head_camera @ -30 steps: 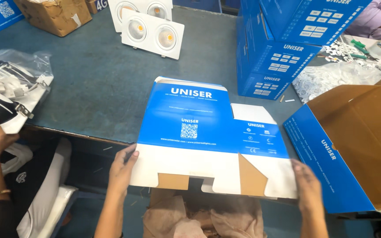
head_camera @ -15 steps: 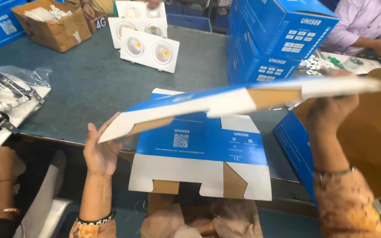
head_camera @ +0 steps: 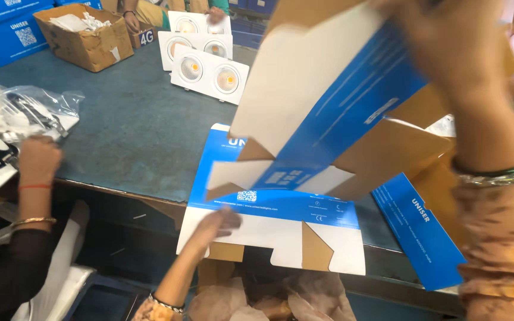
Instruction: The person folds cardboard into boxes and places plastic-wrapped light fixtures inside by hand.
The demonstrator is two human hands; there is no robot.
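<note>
At the table edge, the left hand (head_camera: pixel 218 224) rests fingers-flat on the flat carton blank (head_camera: pixel 281 208). At two o'clock, the right hand (head_camera: pixel 447 53) grips a raised carton blank (head_camera: pixel 322 113): light, bendy cardboard, best held by edges.

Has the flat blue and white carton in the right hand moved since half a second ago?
Yes. The carton has swung up and rightward, now steeply tilted above the flat carton on the table.

Grey-green worktable (head_camera: pixel 132 131), dim floor beneath
</note>
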